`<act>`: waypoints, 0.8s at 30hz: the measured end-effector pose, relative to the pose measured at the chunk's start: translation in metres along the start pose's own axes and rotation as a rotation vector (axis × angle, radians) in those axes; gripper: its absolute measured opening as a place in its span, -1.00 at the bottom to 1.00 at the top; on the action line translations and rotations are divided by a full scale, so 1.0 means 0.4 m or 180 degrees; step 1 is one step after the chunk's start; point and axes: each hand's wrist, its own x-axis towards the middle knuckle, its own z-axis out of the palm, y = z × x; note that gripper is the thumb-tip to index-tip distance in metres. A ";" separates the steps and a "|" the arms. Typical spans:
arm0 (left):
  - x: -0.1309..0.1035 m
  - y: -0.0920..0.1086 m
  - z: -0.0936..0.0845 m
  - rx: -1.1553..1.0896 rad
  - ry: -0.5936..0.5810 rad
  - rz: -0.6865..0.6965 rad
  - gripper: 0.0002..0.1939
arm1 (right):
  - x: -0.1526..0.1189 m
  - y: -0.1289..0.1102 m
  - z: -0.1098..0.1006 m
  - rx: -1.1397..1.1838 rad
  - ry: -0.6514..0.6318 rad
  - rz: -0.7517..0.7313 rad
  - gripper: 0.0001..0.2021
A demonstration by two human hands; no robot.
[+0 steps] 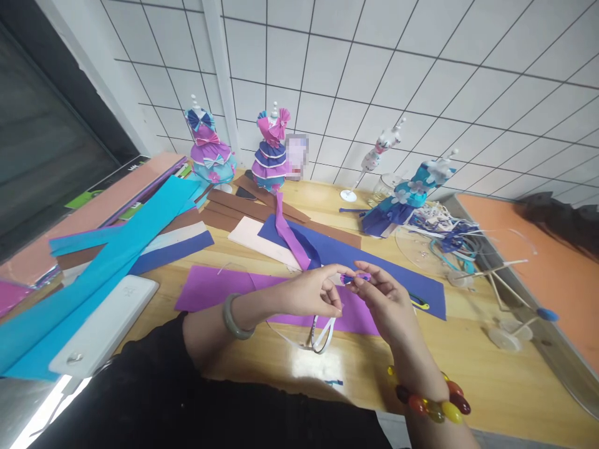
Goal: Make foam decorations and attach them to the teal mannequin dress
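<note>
Hands (306, 291) (382, 300) half-curled, a small purple-and-blue piece (356, 279) between their fingertips.

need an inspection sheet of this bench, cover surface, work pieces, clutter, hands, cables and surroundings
Surface: pale wooden table.
Work pieces: small purple-and-blue piece at the fingers; purple sheet and dark blue sheet lie flat.
Clutter: turquoise strips, brown strips, white box.
Hands: right hand pinches the small piece; left hand is close against it, grip unclear.
Cables: white loop near the hands; whether it is a cable, cannot tell.
Surroundings: small mannequins stand before a white gridded wall.
</note>
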 end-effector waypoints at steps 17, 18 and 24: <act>-0.017 0.050 -0.015 -0.0709 -0.0206 0.0058 -0.14 | -0.029 -0.022 -0.002 0.0136 0.0187 -0.0220 -0.71; -0.016 0.051 -0.018 -0.0806 -0.0209 0.0059 -0.13 | -0.030 -0.022 -0.005 0.0170 0.0199 -0.0212 -0.71; -0.008 0.040 -0.022 -0.1673 -0.0266 0.0077 -0.15 | -0.026 -0.006 -0.026 0.0275 0.0281 -0.0137 -0.70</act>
